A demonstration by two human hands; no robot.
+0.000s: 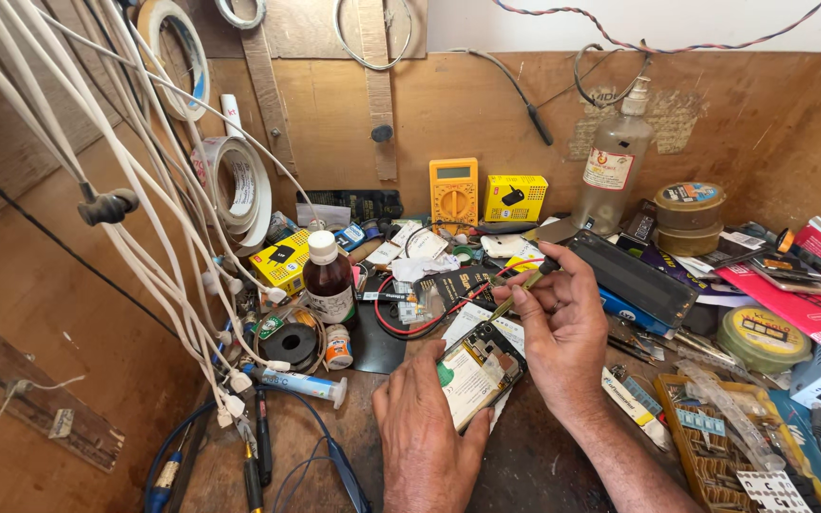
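My left hand [425,427] holds an opened phone [479,370] flat near the bench's front, its back off and a pale battery and circuit parts showing. My right hand [563,328] grips a thin screwdriver [517,293] with a yellowish shaft, tip pointing down at the phone's upper edge. Both hands sit close together at the centre of the cluttered wooden bench.
A brown bottle with a white cap [328,277] and a coil of solder wire [289,337] stand left of the phone. A yellow multimeter [453,193] and a clear bottle [613,171] stand at the back wall. White cables [144,199] hang at left; a parts tray [715,446] lies right.
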